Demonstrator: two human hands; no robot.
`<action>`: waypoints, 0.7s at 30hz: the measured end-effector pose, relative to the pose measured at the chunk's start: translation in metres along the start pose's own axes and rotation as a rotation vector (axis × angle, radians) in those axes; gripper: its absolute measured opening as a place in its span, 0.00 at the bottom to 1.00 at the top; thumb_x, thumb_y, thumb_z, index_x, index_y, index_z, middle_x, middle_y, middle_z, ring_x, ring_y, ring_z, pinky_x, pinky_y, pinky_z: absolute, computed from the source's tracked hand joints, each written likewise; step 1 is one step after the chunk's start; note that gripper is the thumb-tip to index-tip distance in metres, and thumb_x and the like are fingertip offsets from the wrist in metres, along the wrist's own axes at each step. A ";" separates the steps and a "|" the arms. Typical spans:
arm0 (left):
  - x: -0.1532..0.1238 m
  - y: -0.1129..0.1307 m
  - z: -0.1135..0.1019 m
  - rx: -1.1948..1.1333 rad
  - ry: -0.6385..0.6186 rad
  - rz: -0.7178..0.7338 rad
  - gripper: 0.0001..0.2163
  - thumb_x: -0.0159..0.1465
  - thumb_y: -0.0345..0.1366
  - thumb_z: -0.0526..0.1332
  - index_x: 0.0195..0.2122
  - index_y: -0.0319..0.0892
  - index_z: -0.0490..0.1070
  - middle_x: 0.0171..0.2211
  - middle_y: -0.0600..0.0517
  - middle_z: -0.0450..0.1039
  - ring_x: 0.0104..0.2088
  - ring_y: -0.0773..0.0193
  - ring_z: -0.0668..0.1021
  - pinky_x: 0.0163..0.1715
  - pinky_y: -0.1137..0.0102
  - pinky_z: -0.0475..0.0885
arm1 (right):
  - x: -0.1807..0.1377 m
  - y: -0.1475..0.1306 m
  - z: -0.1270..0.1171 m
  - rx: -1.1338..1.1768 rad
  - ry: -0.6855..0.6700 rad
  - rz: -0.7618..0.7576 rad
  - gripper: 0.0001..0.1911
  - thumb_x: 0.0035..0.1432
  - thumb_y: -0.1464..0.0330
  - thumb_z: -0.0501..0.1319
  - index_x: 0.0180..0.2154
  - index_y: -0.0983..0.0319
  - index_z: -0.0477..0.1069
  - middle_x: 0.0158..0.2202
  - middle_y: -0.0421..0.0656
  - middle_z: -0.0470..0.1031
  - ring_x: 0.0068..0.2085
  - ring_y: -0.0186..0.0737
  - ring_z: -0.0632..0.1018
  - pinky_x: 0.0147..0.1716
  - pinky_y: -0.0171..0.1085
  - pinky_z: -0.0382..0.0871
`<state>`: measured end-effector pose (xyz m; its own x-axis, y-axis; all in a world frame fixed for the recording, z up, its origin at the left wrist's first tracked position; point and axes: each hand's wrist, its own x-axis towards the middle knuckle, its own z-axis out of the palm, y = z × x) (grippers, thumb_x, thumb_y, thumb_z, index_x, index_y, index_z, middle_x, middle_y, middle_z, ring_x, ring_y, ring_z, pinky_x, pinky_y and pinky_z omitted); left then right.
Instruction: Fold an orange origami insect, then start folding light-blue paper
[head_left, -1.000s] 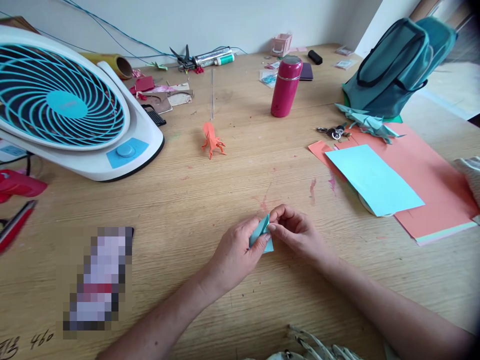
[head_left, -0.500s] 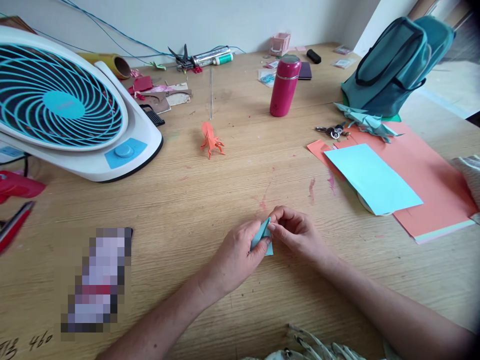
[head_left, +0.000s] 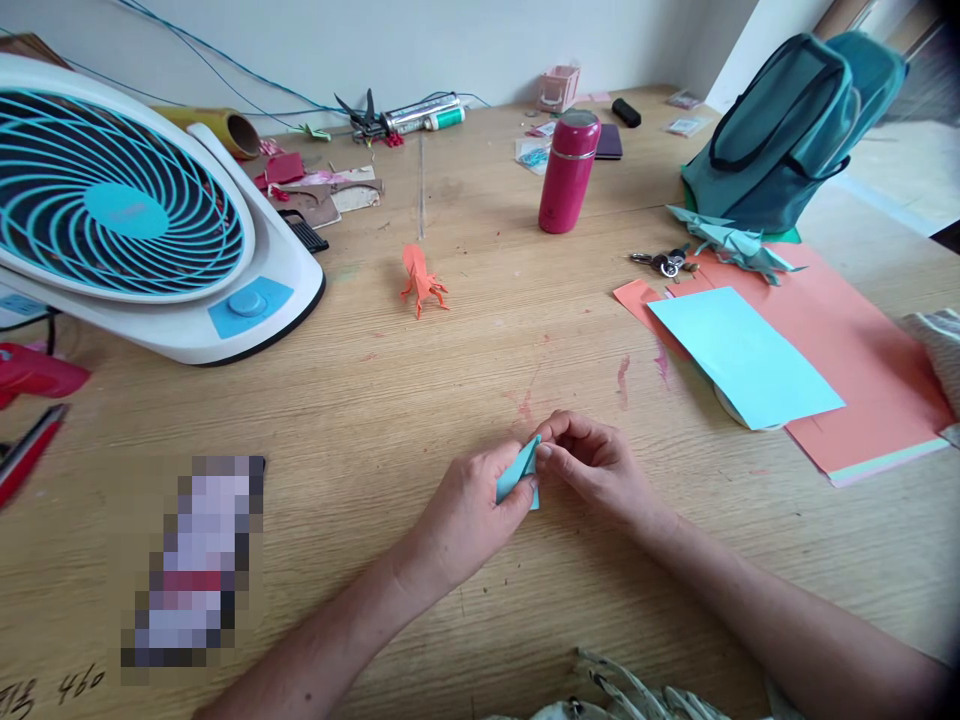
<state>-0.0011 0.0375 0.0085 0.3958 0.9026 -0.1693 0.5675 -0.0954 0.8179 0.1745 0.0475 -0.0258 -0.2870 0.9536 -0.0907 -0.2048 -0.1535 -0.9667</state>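
A small folded piece of light blue paper (head_left: 516,474) is held between my two hands over the near middle of the table. My left hand (head_left: 476,500) grips its body, thumb in front and fingers behind. With thumb and index finger, my right hand (head_left: 592,462) pinches the paper's upper tip; its other fingers are curled. Part of the folds is hidden by the fingers. Farther back on the table stands an orange origami figure (head_left: 421,280) with thin legs. At the right, a light blue origami figure (head_left: 739,245) lies by the bag.
A white and blue fan (head_left: 247,310) stands at the left, above a blurred-out object (head_left: 195,560). Behind the hands is a magenta bottle (head_left: 568,180). To the right lie keys (head_left: 667,263), a light blue sheet (head_left: 750,355), orange paper (head_left: 870,370) and a teal bag (head_left: 772,140).
My left hand has tilted the folded paper slightly and shifted a little to the left. My right hand keeps its pinch on the tip. The other things stay put.
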 end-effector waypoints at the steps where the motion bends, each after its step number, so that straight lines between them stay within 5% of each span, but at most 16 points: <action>1: 0.000 0.000 0.000 -0.001 0.001 -0.009 0.04 0.64 0.30 0.58 0.31 0.41 0.69 0.25 0.58 0.67 0.26 0.69 0.67 0.27 0.73 0.59 | 0.000 0.000 0.000 -0.001 -0.005 -0.001 0.15 0.59 0.56 0.69 0.34 0.60 0.73 0.26 0.38 0.73 0.27 0.34 0.74 0.28 0.35 0.71; 8: 0.001 -0.002 0.002 -0.184 0.017 -0.013 0.03 0.66 0.33 0.60 0.38 0.41 0.71 0.28 0.56 0.70 0.28 0.68 0.70 0.30 0.73 0.63 | -0.001 -0.001 -0.001 -0.012 -0.027 -0.026 0.13 0.61 0.57 0.67 0.38 0.60 0.73 0.28 0.38 0.71 0.28 0.34 0.74 0.29 0.35 0.72; 15: 0.001 -0.009 0.010 -0.712 0.230 -0.089 0.10 0.68 0.44 0.61 0.42 0.44 0.67 0.36 0.55 0.69 0.35 0.67 0.71 0.37 0.73 0.68 | -0.011 -0.003 0.004 -0.339 -0.131 -0.178 0.23 0.59 0.59 0.70 0.53 0.58 0.69 0.48 0.47 0.74 0.46 0.44 0.76 0.45 0.41 0.74; 21: -0.001 -0.011 0.015 -0.848 0.200 -0.099 0.13 0.69 0.49 0.59 0.43 0.44 0.70 0.34 0.54 0.68 0.33 0.68 0.69 0.34 0.74 0.67 | -0.003 0.007 0.002 -0.123 0.032 -0.074 0.10 0.63 0.59 0.66 0.40 0.59 0.74 0.34 0.42 0.77 0.34 0.36 0.76 0.32 0.34 0.71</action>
<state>0.0035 0.0310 -0.0084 0.1935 0.9545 -0.2269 -0.1671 0.2600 0.9510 0.1718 0.0430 -0.0315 -0.2452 0.9692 -0.0242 -0.1074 -0.0520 -0.9929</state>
